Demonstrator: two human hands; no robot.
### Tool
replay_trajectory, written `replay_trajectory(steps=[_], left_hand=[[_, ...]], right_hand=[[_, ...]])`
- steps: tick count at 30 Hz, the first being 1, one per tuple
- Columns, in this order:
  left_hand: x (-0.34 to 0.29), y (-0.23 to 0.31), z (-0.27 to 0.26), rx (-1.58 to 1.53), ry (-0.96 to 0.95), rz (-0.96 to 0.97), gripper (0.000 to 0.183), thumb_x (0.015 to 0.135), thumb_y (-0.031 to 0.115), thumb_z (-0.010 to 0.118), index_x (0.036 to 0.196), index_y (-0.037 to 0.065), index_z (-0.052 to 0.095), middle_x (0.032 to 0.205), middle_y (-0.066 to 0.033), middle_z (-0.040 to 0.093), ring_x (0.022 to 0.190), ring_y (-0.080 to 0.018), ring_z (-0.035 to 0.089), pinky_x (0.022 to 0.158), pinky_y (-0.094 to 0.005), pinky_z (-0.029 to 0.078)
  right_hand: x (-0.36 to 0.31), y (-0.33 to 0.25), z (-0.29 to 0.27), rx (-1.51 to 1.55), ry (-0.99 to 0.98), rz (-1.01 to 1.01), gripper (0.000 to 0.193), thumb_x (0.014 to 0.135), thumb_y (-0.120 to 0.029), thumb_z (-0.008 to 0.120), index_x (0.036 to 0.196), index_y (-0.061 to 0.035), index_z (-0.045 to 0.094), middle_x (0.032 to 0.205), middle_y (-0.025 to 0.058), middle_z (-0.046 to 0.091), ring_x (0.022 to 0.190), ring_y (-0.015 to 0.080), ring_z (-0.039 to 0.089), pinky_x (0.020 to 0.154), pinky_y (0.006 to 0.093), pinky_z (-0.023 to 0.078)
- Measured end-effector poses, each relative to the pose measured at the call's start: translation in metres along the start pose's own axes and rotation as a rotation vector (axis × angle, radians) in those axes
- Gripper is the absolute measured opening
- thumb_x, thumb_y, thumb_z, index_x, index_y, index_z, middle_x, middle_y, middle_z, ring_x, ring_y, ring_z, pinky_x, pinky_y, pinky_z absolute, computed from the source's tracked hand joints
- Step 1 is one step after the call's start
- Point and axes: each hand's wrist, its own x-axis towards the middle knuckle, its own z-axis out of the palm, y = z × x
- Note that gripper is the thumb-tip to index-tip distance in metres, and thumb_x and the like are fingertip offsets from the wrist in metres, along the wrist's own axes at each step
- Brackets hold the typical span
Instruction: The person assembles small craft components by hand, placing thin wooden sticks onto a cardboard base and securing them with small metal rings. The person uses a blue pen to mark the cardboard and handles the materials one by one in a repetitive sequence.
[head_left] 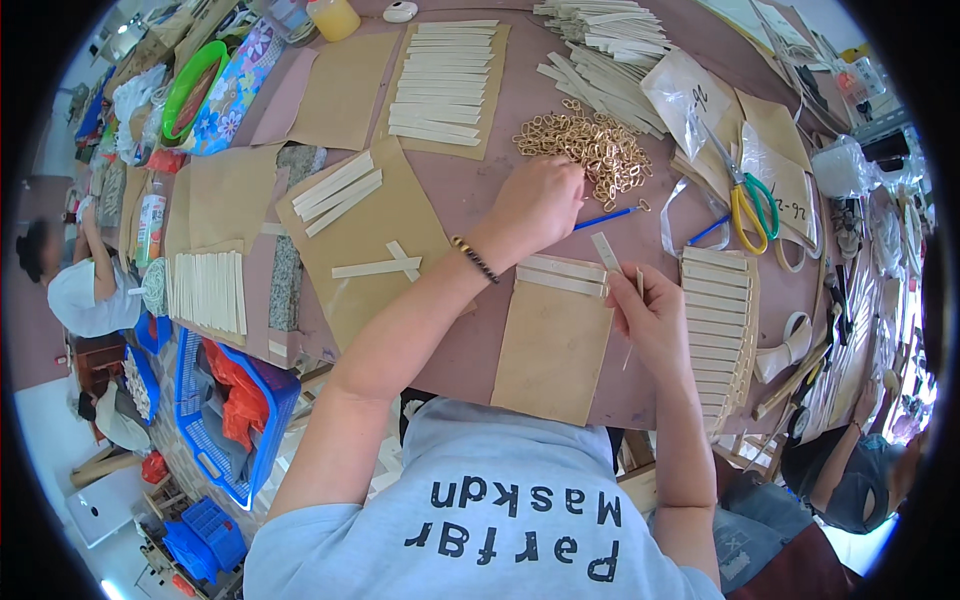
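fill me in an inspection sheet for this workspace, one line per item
surface: dull mauve tabletop, heavily loaded
job's things: narrow pale flat strip; tan rectangular sheet with pale strips across its far end; heap of small gold metal links
clutter: scissors with yellow and green handles; slim blue pen
grips: left grip at the heap's near edge, fingertips hidden; right grip pinching the strip
cables: nothing seen
surroundings: blue plastic basket beside the table; one person in a pale top at far left
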Motion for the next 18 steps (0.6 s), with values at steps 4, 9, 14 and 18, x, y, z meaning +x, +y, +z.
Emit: replay_trajectory(steps=[4,9,14,18], left_hand=[[-0.032,0.02,-0.028,-0.4,-0.096,-0.337,0.004,0.086,0.003,0.066,0.086,0.0,0.063,0.08,-0.0064,0.068,0.07,-0.0142,0.067,0.061,-0.03,0.053],[-0.074,0.019,-0.031,-0.793,0.084,-0.478,0.003,0.087,0.0,0.066,0.089,-0.001,0.064,0.083,-0.0042,0.068,0.077,-0.0094,0.068,0.067,-0.0221,0.055],[-0.088,0.037,-0.035,-0.671,0.215,-0.426,0.005,0.084,-0.001,0.068,0.088,-0.002,0.065,0.081,-0.0046,0.069,0.075,-0.01,0.068,0.067,-0.0226,0.055],[-0.092,0.048,-0.033,-0.486,0.316,-0.275,0.006,0.08,-0.003,0.069,0.084,-0.001,0.066,0.078,-0.006,0.069,0.072,-0.0118,0.068,0.066,-0.0246,0.055]], right_hand=[[-0.001,0.005,0.012,-0.126,0.091,-0.142,0.016,0.093,-0.014,0.065,0.099,0.0011,0.067,0.063,0.0017,0.058,0.053,0.0062,0.047,0.049,0.0246,0.037],[-0.003,-0.006,0.03,-0.244,0.086,-0.305,0.014,0.09,-0.011,0.066,0.097,0.0016,0.066,0.06,0.0082,0.056,0.051,0.0111,0.048,0.049,0.0295,0.039],[-0.008,-0.01,0.041,-0.291,0.079,-0.355,0.012,0.09,-0.01,0.066,0.095,0.0016,0.066,0.057,0.0091,0.053,0.047,0.0133,0.044,0.047,0.0306,0.038],[-0.01,-0.013,0.043,-0.271,0.058,-0.32,0.012,0.09,-0.009,0.066,0.095,0.0018,0.066,0.055,0.0078,0.05,0.046,0.0119,0.041,0.046,0.0301,0.036]])
